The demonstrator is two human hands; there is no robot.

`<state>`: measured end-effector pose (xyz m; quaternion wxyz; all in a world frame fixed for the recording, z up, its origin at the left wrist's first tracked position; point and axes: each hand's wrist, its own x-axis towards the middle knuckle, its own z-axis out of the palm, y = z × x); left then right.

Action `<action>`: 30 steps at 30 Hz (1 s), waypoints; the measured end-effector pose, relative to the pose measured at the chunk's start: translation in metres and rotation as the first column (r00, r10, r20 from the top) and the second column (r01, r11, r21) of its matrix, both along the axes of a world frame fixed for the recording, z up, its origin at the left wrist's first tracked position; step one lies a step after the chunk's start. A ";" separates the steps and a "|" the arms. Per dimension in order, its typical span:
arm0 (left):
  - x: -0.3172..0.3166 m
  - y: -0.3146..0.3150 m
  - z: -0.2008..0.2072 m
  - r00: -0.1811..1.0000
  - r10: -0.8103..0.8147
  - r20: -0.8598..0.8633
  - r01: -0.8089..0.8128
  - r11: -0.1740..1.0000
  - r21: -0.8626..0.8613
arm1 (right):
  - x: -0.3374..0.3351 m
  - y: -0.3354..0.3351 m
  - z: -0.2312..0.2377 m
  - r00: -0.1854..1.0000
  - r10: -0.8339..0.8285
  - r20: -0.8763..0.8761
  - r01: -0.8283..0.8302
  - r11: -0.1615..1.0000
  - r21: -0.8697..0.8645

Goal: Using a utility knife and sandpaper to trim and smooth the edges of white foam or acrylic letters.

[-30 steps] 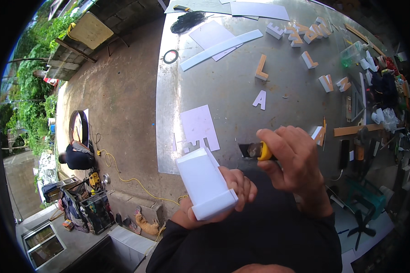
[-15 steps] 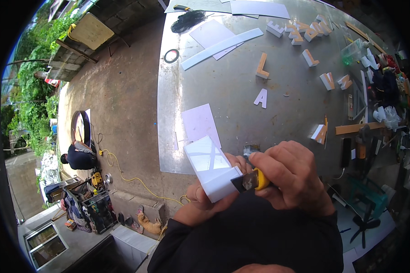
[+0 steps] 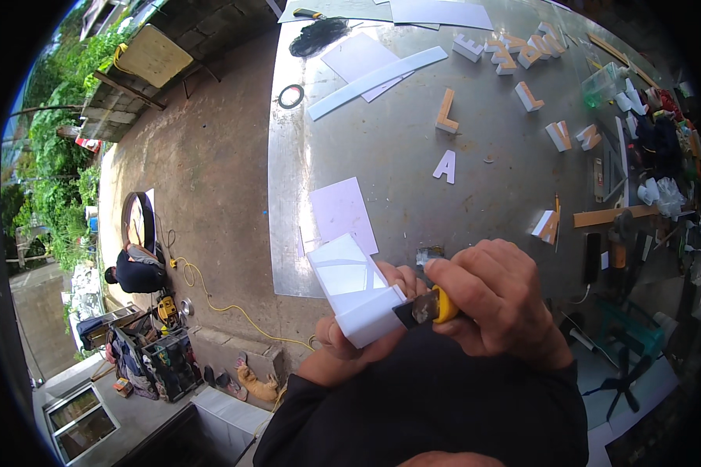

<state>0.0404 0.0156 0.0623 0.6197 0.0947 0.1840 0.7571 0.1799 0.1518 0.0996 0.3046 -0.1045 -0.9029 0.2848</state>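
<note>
In my left hand [image 3: 335, 336] is a white box-shaped plastic letter [image 3: 370, 317], tilted up over the near side of the table, with thin strips crossing inside its open face. The fingers wrap it from below and behind. My right hand [image 3: 494, 300] grips a utility knife [image 3: 442, 305] with a yellow body and a broad dark blade. That blade lies against or very close to the letter's right end; contact is hard to make out. Just beyond the right fingertips, a small clear-and-blue object [image 3: 428, 255] rests on the metal table [image 3: 397, 163].
A lilac sheet [image 3: 343, 210] lies beyond the letter. Several block letters [image 3: 537, 50] stand at the far right, and a flat white cutout letter [image 3: 445, 166] lies mid-table. Tools and a wooden strip [image 3: 615, 216] crowd the right side. Another person [image 3: 140, 268] crouches on the floor at left.
The white letter has shifted slightly left and turned a little in my left hand. My right hand and the knife have barely moved.
</note>
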 end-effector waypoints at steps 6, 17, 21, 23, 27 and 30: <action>-0.006 -0.003 -0.001 0.999 -0.051 0.012 0.053 0.989 -0.136 | -0.001 0.002 -0.010 0.998 -0.062 -0.011 0.062 0.998 0.026; -0.005 0.004 -0.007 0.997 -0.057 0.054 0.051 0.994 0.091 | 0.008 0.007 -0.001 0.999 -0.036 -0.006 0.036 0.999 -0.011; -0.002 0.003 -0.007 0.999 -0.031 -0.011 0.031 0.998 0.053 | 0.000 0.001 0.002 0.999 0.000 -0.050 0.000 1.000 0.006; -0.002 0.002 -0.007 0.999 -0.033 -0.021 0.034 0.998 0.052 | -0.001 0.001 0.003 0.999 0.003 -0.040 -0.002 1.000 0.010; -0.001 -0.003 -0.010 1.000 -0.015 0.008 0.014 0.999 0.033 | 0.000 0.001 0.004 1.000 0.013 -0.017 -0.013 1.000 0.006; -0.001 -0.005 -0.010 0.999 -0.041 0.034 0.040 0.999 0.023 | 0.001 0.003 0.003 1.000 0.008 0.028 -0.008 1.000 -0.009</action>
